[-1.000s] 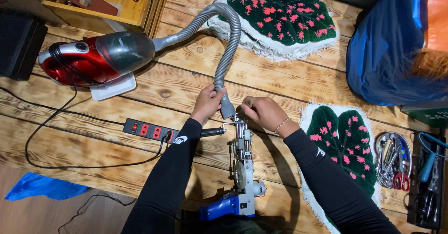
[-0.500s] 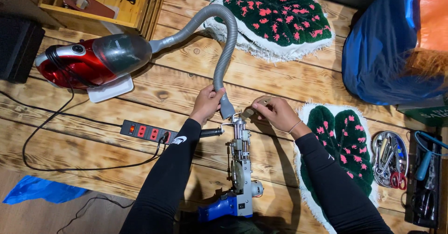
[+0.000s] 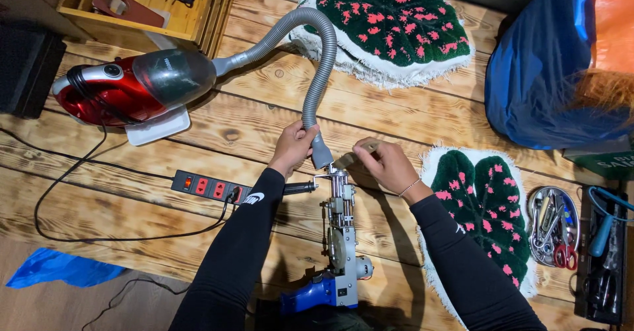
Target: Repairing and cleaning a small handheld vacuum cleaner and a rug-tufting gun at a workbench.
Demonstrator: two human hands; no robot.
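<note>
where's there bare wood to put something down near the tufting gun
Bare planks lie between the power strip and the blue sheet, crossed only by a black cable. Another free strip runs between the grey hose and the small leaf rug. It is crowded around the tufting gun, where the left hand and right hand work.

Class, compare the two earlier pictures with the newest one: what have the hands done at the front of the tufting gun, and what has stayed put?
The right hand has shifted slightly right, off the tip of the tufting gun, and now pinches a small brush-like piece. The left hand keeps holding the grey vacuum hose with its nozzle at the tip. The red vacuum cleaner, power strip and leaf-shaped rugs have not moved.
</note>
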